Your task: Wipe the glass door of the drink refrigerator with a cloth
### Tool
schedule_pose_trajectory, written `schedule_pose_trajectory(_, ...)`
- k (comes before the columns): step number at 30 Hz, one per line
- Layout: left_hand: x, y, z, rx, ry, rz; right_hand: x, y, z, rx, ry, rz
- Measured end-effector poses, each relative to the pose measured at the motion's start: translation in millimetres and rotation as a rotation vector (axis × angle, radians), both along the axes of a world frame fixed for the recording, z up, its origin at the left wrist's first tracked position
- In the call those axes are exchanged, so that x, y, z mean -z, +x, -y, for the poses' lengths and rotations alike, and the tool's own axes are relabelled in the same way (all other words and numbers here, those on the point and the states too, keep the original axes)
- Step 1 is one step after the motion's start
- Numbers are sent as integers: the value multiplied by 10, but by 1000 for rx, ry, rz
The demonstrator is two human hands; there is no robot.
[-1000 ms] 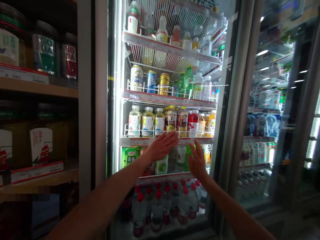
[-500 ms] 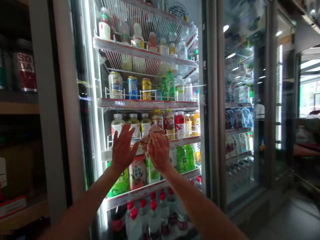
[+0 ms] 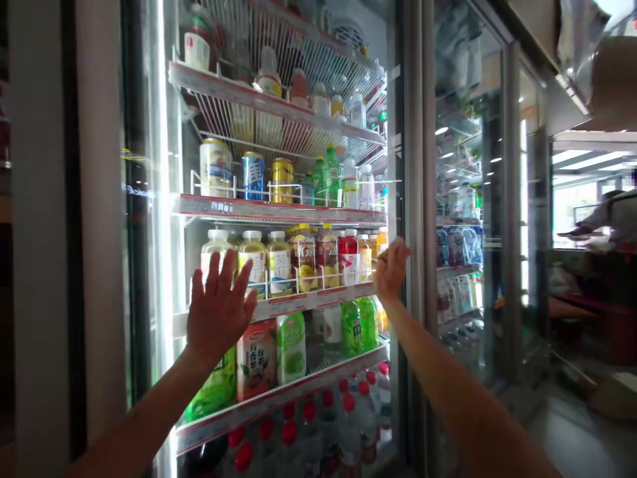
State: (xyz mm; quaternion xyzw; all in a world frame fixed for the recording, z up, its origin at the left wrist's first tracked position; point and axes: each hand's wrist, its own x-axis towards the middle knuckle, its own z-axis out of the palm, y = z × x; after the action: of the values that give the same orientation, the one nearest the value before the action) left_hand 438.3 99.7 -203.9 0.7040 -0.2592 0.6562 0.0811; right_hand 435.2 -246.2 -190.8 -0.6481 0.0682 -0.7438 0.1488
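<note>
My left hand (image 3: 217,309) is open, fingers spread and raised, in front of the tea bottles (image 3: 252,255) and the shelf rail at the left of a lit drinks cooler. It holds nothing. My right hand (image 3: 392,271) is closed at the cooler's right edge, beside the metal door frame (image 3: 426,292). Only a little of the pale cloth (image 3: 399,244) seems to show at its fingers; the rest is hidden. Below my left hand stand a red carton (image 3: 256,358) and a green carton (image 3: 291,346).
Upper wire shelves hold cans (image 3: 253,176) and bottles. Red-capped bottles (image 3: 309,425) fill the bottom. A second glass-fronted cooler (image 3: 460,226) stands to the right. Beyond it, at the far right, a person's arm (image 3: 587,224) is stretched out.
My right hand has moved right, from the middle shelf rail to the cooler's right edge. My left hand has shifted a little left and down in view. The view has turned right.
</note>
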Motion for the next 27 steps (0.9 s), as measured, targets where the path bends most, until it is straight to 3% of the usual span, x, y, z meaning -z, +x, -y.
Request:
schedule_pose_trajectory(2, -4, 2, -2, 12, -4, 3, -21, 13, -453, -50, -155, 20)
schedule_pose_trajectory(5, -9, 14, -13, 14, -8, 20, -5, 11, -1244, -126, -603, -113)
schedule_pose_trajectory(7, -9, 23, -20, 8, -3, 48, -11, -2, -1456, -117, -801, -163)
schedule_pose_trajectory(9, -1, 27, -18, 3, -2, 74, -53, -13, -1286, -57, -719, -143)
schedule_pose_trajectory(14, 30, 19, 19, 10, -28, 39, -239, 28, -193, 58, -73, 2)
schedule_pose_trajectory(16, 35, 18, 29, 5, -30, 30, -279, 48, -98, 52, 30, 59)
schedule_pose_trajectory(18, 33, 19, 29, -6, -28, 39, -271, 50, -335, 19, -76, 53)
schedule_pose_trajectory(21, 24, 14, 12, -12, -23, 52, -218, 19, -938, -55, -500, -61)
schedule_pose_trajectory(23, 19, 5, -2, -12, -17, 60, -197, -15, -1136, -79, -741, -141)
schedule_pose_trajectory(25, 22, -3, -11, -13, -7, 64, -178, -48, -997, -62, -745, -170)
schedule_pose_trajectory(27, 32, -3, -9, -15, -3, 63, -134, -68, -591, -18, -523, -147)
